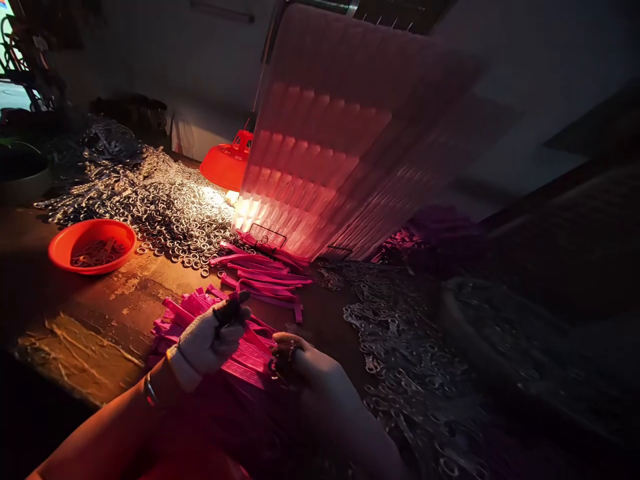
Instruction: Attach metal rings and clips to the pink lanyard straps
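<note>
My left hand (pixel 207 343), in a pale glove with a black cover on a finger or thumb, is closed above a pile of pink straps (pixel 253 357). A pink strap seems to run from it toward my right hand (pixel 313 367). The right hand is closed too, its fingertips close to the strap's end. Small dark, shiny metal pieces (pixel 273 365) show at its curled fingers; their exact kind is hard to make out in the shadow. A second bundle of pink straps (pixel 270 273) lies just beyond both hands.
A heap of metal rings and clasps (pixel 170 207) glints under a red lamp (pixel 225 167). An orange bowl (pixel 93 269) with metal parts stands at left. Metal hooks (pixel 395 347) spread across the dark right side. A translucent ribbed sheet (pixel 320 133) hangs over the back of the table.
</note>
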Motion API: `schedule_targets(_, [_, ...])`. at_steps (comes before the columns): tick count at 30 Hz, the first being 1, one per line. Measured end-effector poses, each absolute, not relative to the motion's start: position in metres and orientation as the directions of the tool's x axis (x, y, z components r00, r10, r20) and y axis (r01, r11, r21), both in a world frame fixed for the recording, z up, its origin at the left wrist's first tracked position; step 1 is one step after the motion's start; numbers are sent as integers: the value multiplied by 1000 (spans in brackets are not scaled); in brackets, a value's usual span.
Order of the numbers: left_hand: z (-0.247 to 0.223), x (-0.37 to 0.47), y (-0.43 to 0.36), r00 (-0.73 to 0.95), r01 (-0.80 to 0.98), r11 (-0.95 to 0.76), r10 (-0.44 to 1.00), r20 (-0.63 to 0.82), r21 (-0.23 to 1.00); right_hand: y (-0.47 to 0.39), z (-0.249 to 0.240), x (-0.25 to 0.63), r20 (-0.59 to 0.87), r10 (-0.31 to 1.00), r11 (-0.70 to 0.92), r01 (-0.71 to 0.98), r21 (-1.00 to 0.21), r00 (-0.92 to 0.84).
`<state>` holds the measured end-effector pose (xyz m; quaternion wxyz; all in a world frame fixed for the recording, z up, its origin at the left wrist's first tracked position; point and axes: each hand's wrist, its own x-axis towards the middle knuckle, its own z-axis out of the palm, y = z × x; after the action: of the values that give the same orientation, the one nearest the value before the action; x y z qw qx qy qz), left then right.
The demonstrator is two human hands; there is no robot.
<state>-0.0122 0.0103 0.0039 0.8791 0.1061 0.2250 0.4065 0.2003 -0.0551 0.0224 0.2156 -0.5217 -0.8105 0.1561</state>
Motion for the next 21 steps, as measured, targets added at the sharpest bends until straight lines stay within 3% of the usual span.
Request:
schedule_targets(3, [5,-1,-3,576,-546,559,791,-204,625,-57,37,197,235,926,377,775,-508,-297])
schedule_targets(5, [3,8,-12,563,-439,459,811,-162,773,-57,47,191,240,935,345,830,-439,-262])
schedule_targets(8, [5,14,-20,544,-291,345,827,-142,892,-57,55,183,210,950,284,919,-274,-231])
schedule_targets(11, [13,11,-22,561,-110,230,818,-130,967,-60,52,178,178,959,240,965,-107,-219])
schedule_targets(13, [17,8,-20,593,43,37,803,-56,998,-64,47,177,182,958,232,972,-25,-224])
schedule_targets(16, [17,6,-15,666,218,-281,743,68,935,-68,39,176,187,954,235,972,16,-233])
schedule_targets(18, [15,7,-12,690,252,-283,723,33,925,-68,37,177,161,966,205,979,0,-203])
schedule_targets(21, [15,9,-11,662,251,-83,742,-108,965,-64,43,179,86,981,183,979,-87,-176])
